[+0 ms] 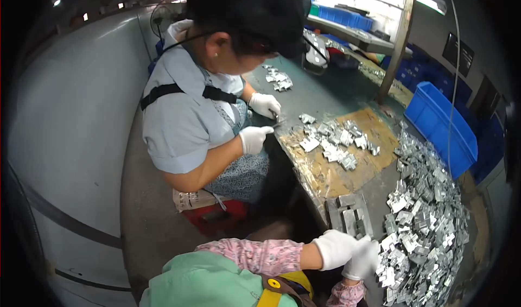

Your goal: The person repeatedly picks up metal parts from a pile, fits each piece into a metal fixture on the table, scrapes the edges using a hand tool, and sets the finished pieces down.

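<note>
Metal block (349, 216) | long axis toward left hand (333, 249), right hand (362, 260) adjoining | grips hidden, can't say

White gloves (335, 249) here, pink sleeves (266, 257) with a small mottled print, a mint-green top (209, 280), a yellow strap (269, 298). The co-worker (187, 109) I see wears a pale blue shirt (176, 128) and a speckled blue-and-white apron (239, 176). The metal pieces (426, 223) look silvery grey, the sheet (374, 166) tan, the bin (440, 128) bright blue.
</note>
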Demonstrator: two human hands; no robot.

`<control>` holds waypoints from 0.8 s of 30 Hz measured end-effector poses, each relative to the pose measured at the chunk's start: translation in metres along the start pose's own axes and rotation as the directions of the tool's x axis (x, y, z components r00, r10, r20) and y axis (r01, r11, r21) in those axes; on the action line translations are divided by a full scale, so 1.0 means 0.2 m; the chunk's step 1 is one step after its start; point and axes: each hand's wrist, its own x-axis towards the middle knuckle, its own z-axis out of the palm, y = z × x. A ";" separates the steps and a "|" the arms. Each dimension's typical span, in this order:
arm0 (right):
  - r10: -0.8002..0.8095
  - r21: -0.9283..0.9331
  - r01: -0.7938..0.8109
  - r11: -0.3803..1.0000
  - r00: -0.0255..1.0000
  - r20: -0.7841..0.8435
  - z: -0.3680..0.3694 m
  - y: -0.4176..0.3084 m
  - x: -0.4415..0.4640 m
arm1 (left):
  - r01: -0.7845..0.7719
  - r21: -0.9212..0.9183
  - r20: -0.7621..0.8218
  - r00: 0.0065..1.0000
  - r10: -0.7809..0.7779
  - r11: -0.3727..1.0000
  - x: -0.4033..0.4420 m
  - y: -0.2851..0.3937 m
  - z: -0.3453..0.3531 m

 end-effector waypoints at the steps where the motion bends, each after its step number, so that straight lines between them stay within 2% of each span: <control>1: 0.034 0.054 -0.034 0.998 0.999 0.003 -0.01 -0.01 0.01 | 0.007 -0.011 0.111 0.994 -0.005 1.000 -0.03 0.00 -0.08; 2: 0.069 0.106 -0.070 0.992 0.998 0.005 -0.01 -0.02 0.02 | 0.011 0.014 0.080 0.997 -0.012 1.000 -0.09 -0.02 -0.08; 3: -0.032 0.068 0.036 0.997 0.998 -0.050 0.01 -0.01 0.03 | 0.026 0.021 0.144 0.989 -0.029 0.999 -0.14 -0.03 -0.12; 4: 0.061 0.132 -0.055 0.990 0.997 -0.046 0.02 -0.01 0.01 | 0.045 0.029 0.212 0.976 -0.050 0.999 -0.18 -0.03 -0.17; 6: 0.020 0.066 -0.020 0.998 1.000 0.001 -0.01 -0.03 0.02 | 0.063 0.017 0.220 0.973 -0.065 0.998 -0.22 -0.02 -0.19; 8: 0.072 0.022 -0.071 0.997 0.997 -0.036 0.05 0.05 -0.01 | 0.085 0.019 0.200 0.976 -0.087 0.996 -0.14 0.00 -0.16; 9: 0.062 0.016 -0.062 0.998 0.998 -0.015 0.02 0.00 0.00 | 0.022 0.007 0.133 0.991 -0.022 1.000 -0.08 -0.03 -0.07; 12: 0.039 0.120 -0.036 0.992 0.999 -0.022 0.02 0.01 0.00 | 0.005 0.039 0.125 0.992 -0.010 0.999 0.01 -0.01 -0.05; 13: -0.025 0.021 0.026 0.999 0.999 -0.036 0.00 -0.02 0.02 | 0.029 0.033 0.126 0.991 -0.033 0.999 -0.02 -0.01 -0.06; 14: -0.015 0.076 0.019 0.997 0.998 -0.058 0.02 -0.02 0.02 | 0.054 0.030 0.132 0.990 -0.058 0.998 -0.08 -0.02 -0.09; 16: 0.009 0.025 -0.007 1.000 0.998 -0.069 0.01 -0.03 0.01 | 0.041 0.025 0.207 0.977 -0.045 0.999 -0.18 -0.05 -0.17; 18: 0.033 0.027 -0.030 0.999 0.994 -0.105 0.01 -0.08 0.02 | 0.065 0.031 0.187 0.980 -0.069 0.997 -0.21 -0.04 -0.18; 19: 0.030 -0.054 -0.036 0.998 0.994 -0.100 0.01 -0.06 0.02 | 0.069 0.027 0.160 0.985 -0.072 0.997 -0.20 -0.03 -0.14; 20: 0.059 0.126 -0.058 0.990 0.998 -0.012 -0.01 -0.05 0.03 | 0.072 0.024 0.126 0.989 -0.074 0.997 -0.15 -0.02 -0.11; 21: 0.068 0.153 -0.065 0.986 0.998 -0.014 0.00 -0.03 0.02 | 0.070 0.007 0.168 0.983 -0.071 0.997 -0.09 0.00 -0.12; 22: 0.079 0.178 -0.074 0.981 0.997 -0.025 0.00 -0.03 0.02 | 0.020 0.002 0.095 0.995 -0.020 1.000 -0.03 -0.01 -0.05; 23: 0.135 0.300 -0.129 0.945 0.991 0.001 0.00 -0.03 0.03 | 0.014 -0.006 0.075 0.997 -0.013 1.000 0.00 -0.03 0.01; 24: 0.129 0.250 -0.128 0.960 0.992 0.012 0.00 0.00 0.03 | 0.004 -0.017 0.055 0.998 -0.003 1.000 0.02 -0.03 0.04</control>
